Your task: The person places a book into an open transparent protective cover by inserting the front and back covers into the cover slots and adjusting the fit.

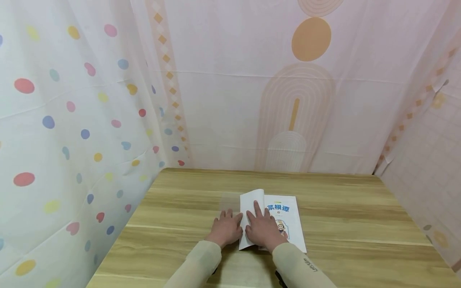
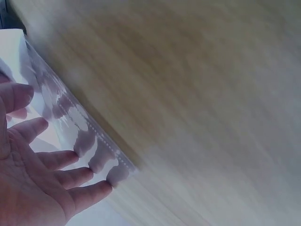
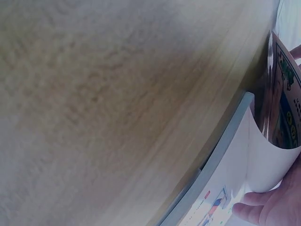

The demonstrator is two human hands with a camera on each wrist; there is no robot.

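We press our right hand [image 1: 264, 230] flat, fingers straight, on the book [image 1: 284, 222] cover; our left hand [image 1: 226, 229] lies open just beside the book, touching a clear sleeve [image 2: 89, 136].

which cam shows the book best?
Head view: the whole book lies on the table, title readable, both hands at its left side. Right wrist shows only its edge and a curled cover. Left wrist shows just a clear plastic strip, blurred.
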